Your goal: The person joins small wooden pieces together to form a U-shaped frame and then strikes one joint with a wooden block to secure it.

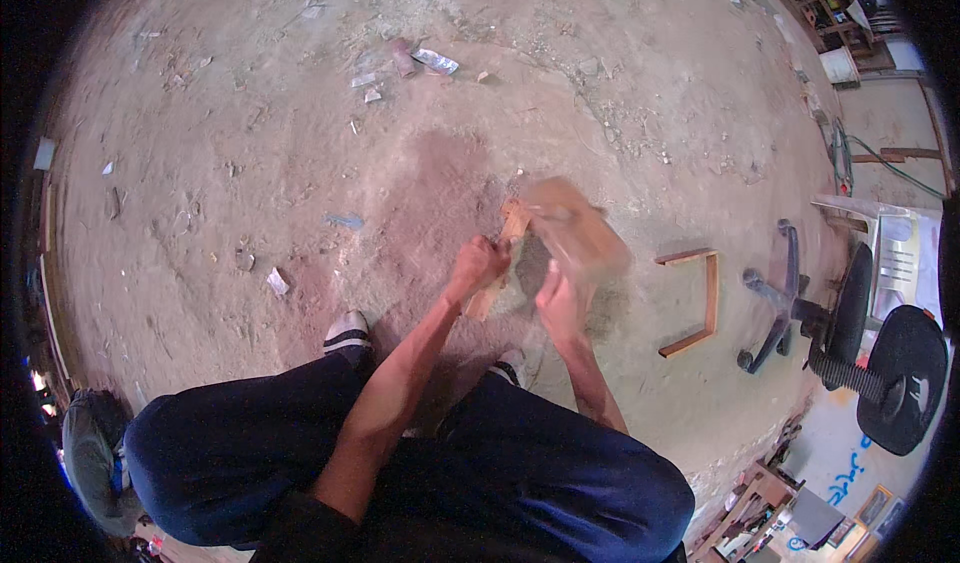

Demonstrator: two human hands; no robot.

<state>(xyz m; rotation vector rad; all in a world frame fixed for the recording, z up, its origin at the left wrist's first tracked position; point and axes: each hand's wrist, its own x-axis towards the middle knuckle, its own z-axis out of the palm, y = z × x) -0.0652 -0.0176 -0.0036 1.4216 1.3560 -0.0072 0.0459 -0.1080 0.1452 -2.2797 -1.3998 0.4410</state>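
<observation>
Left hand [478, 263] closed its fingers round a wooden strip [498, 263], steadying it on the dirt floor [250, 163] | right hand [560, 303] gripped a blurred wooden block [580, 228] just right, raised above it | three-sided wooden frame [695, 303] lay farther right.

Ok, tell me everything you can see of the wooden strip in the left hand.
The strip is a narrow, pale orange-brown piece of wood, seemingly plain and unpainted. It stands slanted over the dirt floor, lower end toward the person's feet, upper end pointing away. The left hand is closed around its middle, hiding that part. Its top end meets a blurred wooden block gripped by the right hand; the blur hides whether they touch. Whether the lower end rests on the ground cannot be told.
</observation>
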